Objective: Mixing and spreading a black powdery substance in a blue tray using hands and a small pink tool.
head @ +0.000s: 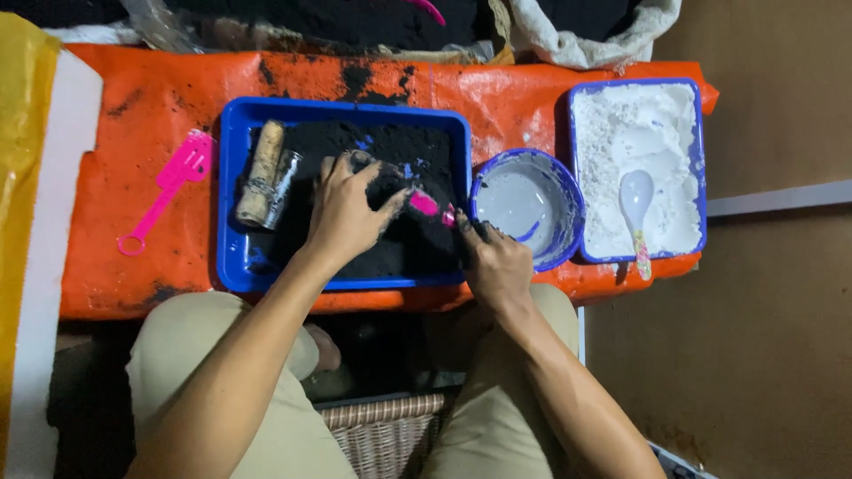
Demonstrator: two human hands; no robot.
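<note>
A blue tray [232, 195] full of black powder sits on an orange sheet [133, 106]. My left hand [348, 213] presses a clump of the black powder in the tray, fingers smeared with it. My right hand [494, 263] grips a pink scoop [426, 205] whose tip lies in the powder, beside my left fingers. A tan roll and a clear glass cylinder [266, 177] lie at the tray's left end.
A round blue bowl [568, 191] holding white liquid stands right of the tray. Further right, a blue tray of white powder [639, 142] carries a white spoon [635, 200]. A pink toy rake [169, 191] lies at left. A wicker basket [382, 426] sits between my knees.
</note>
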